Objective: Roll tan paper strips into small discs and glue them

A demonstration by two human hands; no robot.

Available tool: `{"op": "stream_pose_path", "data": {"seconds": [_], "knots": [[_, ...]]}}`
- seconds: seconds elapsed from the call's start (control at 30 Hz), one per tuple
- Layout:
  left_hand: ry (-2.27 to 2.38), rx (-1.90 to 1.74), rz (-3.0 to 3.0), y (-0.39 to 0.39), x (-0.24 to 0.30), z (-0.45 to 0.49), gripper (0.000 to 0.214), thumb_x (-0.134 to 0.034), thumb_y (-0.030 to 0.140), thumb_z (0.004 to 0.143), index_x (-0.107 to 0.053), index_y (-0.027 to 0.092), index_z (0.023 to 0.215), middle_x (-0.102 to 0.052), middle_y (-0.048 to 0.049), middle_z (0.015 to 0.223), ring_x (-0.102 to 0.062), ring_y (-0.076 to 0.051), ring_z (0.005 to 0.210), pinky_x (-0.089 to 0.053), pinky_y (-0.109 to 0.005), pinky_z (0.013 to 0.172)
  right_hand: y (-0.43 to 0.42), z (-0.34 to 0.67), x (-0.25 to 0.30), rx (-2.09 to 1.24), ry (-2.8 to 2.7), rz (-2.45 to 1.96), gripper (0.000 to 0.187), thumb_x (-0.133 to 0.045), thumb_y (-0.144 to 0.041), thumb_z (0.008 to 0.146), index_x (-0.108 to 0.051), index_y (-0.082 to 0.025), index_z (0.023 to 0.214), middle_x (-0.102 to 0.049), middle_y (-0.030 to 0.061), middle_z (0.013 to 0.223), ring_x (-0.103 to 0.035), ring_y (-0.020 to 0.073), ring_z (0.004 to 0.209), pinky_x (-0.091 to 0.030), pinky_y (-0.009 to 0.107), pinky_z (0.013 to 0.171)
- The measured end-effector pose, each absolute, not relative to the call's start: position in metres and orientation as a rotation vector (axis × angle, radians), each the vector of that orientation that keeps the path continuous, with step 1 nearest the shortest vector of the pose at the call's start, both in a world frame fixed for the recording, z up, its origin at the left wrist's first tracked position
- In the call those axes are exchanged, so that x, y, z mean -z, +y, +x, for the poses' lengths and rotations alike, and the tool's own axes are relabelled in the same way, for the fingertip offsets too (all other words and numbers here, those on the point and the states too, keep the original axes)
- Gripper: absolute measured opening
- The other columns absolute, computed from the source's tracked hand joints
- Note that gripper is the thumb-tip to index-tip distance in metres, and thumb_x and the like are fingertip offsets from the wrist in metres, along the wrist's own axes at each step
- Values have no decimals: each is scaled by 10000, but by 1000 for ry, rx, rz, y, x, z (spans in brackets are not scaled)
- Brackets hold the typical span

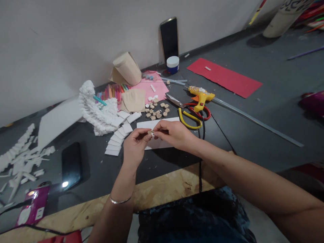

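Dim light, edges apparently soft

A small beige paper coil [150, 132] is pinched between the fingertips of the left hand [135, 143] and right hand [176, 134]. Fingers partly hide its rounded form.

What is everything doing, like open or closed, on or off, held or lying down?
Small tan piece, held in the fingertips of the left hand and right hand
Scissors, spread open
Yellow glue gun, lying down; can't tell if hot
Blue jar, closed
Phone by the wall, propped upright, dark
Other phone, lying flat, light on
Red paper, spread out flat
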State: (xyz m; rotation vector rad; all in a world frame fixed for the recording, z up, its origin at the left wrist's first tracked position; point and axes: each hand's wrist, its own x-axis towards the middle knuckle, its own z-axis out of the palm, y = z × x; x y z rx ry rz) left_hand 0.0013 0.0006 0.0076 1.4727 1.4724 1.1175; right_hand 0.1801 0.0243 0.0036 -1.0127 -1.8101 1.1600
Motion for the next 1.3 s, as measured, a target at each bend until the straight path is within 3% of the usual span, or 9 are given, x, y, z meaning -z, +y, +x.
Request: {"op": "stream_pose_path", "data": {"seconds": [0.6,0.9,1.0,1.17,1.3], "knots": [[1250,-1167,1264,1,-7,2,295,-844,288,605,-609,174,743,-653,24,689,-640,-125,655,-514,-239,650,22,179,-10,-1189,-1825,-967,49,-609,-181,861,-657,-170,857,-687,-15,737,-625,91,658,-444,199,649],[1347,-1194,1336,-2,-10,9,222,-781,308,707,-699,171,862,-716,-25,816,-667,-140,749,-530,-260,738,21,178,-11,-1074,-1802,-1085,81,-587,-216,886,-649,-167,870,-691,-1,742,-615,101,662,-426,206,647],[1360,-1197,1387,-2,-9,8,195,-728,327,771,-707,173,890,-713,-26,811,-659,-127,721,-529,-246,710,22,178,-11,-1049,-1806,-1088,80,-575,-203,887,-646,-167,874,-687,-2,739,-603,100,653,-419,205,645],[1356,-1180,1391,0,-7,4,180,-748,320,756,-708,182,866,-700,-7,759,-643,-117,693,-524,-224,675,25,179,-6,-1066,-1852,-1003,80,-579,-212,880,-650,-177,874,-691,-1,766,-601,104,667,-418,208,650],[1346,-1105,1443,-1,-7,2,260,-710,358,794,-726,197,997,-727,-42,904,-662,-136,744,-542,-256,712,28,180,0,-1059,-1854,-986,62,-599,-203,868,-655,-178,879,-699,1,783,-612,108,684,-421,212,662]]}}
